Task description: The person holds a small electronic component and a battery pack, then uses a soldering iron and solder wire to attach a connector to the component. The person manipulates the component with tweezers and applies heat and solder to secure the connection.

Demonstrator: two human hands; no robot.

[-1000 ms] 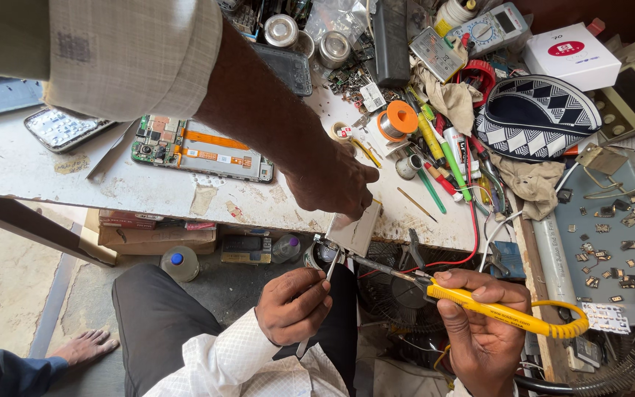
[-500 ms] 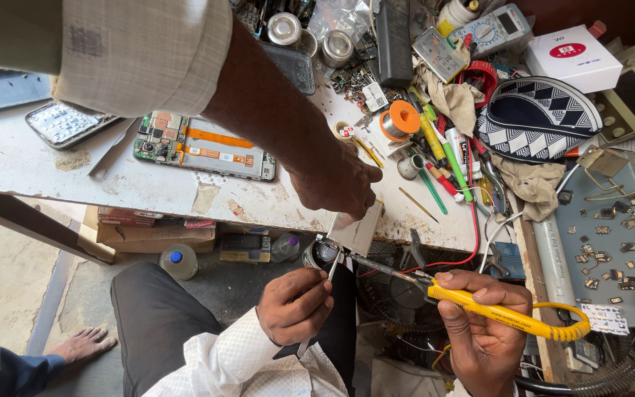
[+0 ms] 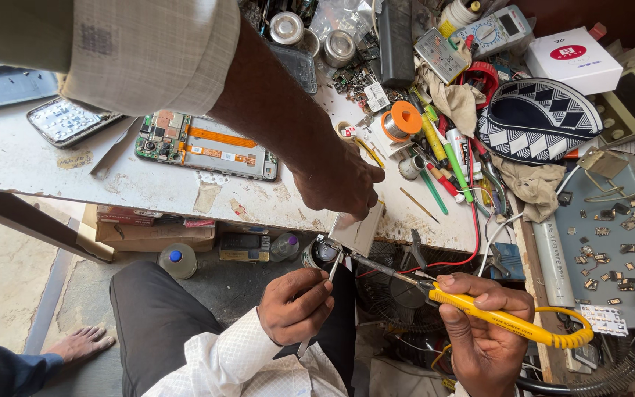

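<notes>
My left hand pinches thin metal tweezers whose tips reach up to a small pale flat part at the table's edge. My right hand grips a yellow-handled soldering iron; its dark tip points left at the same part. Another person's hand, on an arm coming from the upper left, presses down on that part from above.
An opened phone board with an orange ribbon lies on the white worktable. A solder spool, pens and tools, a patterned pouch, a white box and a tray of small chips crowd the right. A bare foot rests lower left.
</notes>
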